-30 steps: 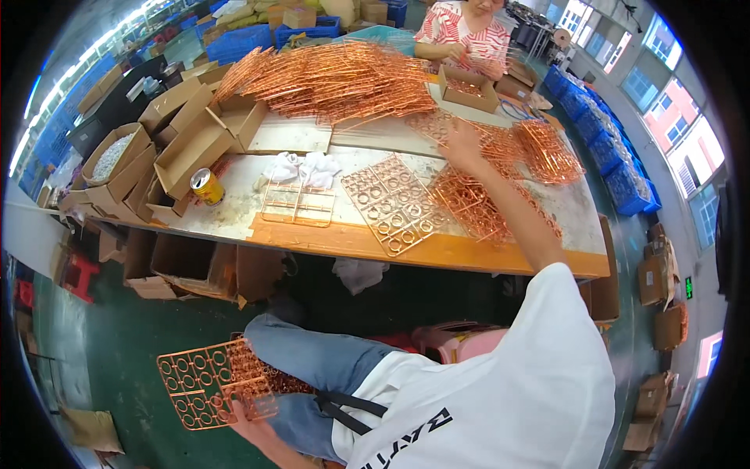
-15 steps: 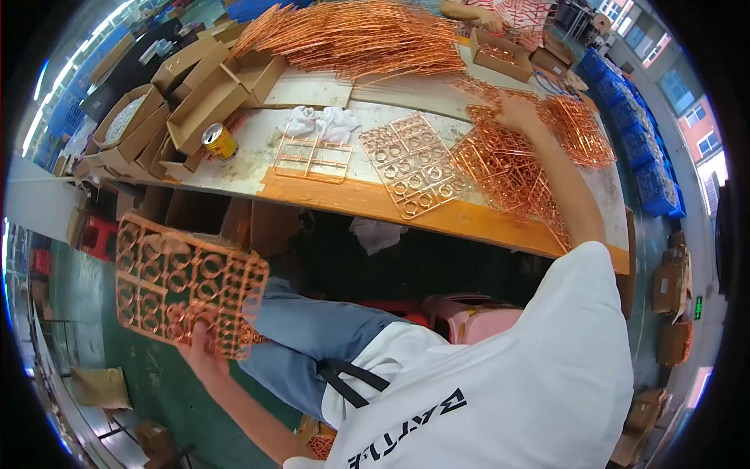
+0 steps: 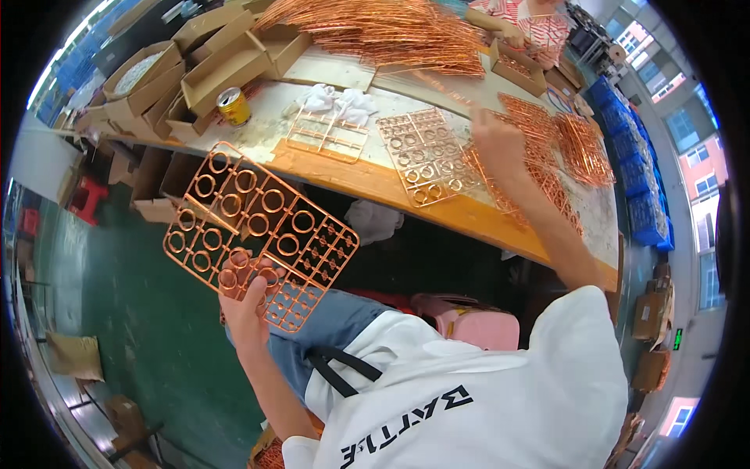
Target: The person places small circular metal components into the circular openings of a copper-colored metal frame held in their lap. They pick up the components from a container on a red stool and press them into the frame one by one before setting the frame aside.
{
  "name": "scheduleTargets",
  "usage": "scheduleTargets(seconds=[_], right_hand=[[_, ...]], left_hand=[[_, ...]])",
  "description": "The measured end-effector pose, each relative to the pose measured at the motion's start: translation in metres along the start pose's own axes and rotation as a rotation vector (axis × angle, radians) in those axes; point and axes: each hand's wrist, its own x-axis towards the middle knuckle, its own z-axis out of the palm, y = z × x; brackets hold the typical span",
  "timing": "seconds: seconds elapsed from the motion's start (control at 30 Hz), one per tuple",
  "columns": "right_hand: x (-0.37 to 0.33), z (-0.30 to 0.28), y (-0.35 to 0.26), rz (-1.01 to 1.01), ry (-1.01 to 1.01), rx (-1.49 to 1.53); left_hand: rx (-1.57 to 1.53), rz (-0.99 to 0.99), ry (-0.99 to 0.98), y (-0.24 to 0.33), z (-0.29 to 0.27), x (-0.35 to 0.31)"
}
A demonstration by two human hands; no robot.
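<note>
Copper-Coloured Frame in One Hand, a Heap Under the Other

A worker's left hand (image 3: 246, 313) holds a copper-coloured ring frame (image 3: 258, 234) by its lower edge, the grip closed with the thumb on the near face. The frame is clear of the table (image 3: 375, 184), tilted in the air above the lap — large rings fill most of the lattice, small pieces the right-hand end.

The right arm stretches across the table. Its right hand (image 3: 500, 141) is bent at a loose pile of frames (image 3: 539, 168); how far that grip is open, and whether it has hold of anything, cannot be told from this angle.

Beside the pile, a single flat frame (image 3: 422, 156) lies near the wooden edge. To its left are a smaller frame (image 3: 328, 137), white cloths (image 3: 340, 103) and a yellow can (image 3: 233, 107) next to an open cardboard box (image 3: 223, 78). Toward the far side rises a large copper-coloured heap (image 3: 391, 31); at right stands a neater stack (image 3: 584, 148).

Across the table, a co-worker in red and white (image 3: 547, 35) works behind a small carton (image 3: 517, 70) — blue crates (image 3: 641, 180) line the floor beyond.
</note>
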Motion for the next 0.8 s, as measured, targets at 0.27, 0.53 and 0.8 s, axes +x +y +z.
scheduleTargets(seconds=[0.27, 0.53, 0.8], right_hand=[[0.014, 0.008, -0.116, -0.171, -0.200, 0.213], [0.034, -0.051, -0.308, -0.360, -1.704, 2.191], [-0.020, -0.023, -0.488, -0.568, -1.334, 1.954]], left_hand=[[0.084, -0.092, 0.107, 0.002, -0.029, 0.005], [0.244, -0.039, 0.322, -0.040, -0.093, 0.019], [0.643, 0.003, 0.811, -0.106, -0.225, 0.009]])
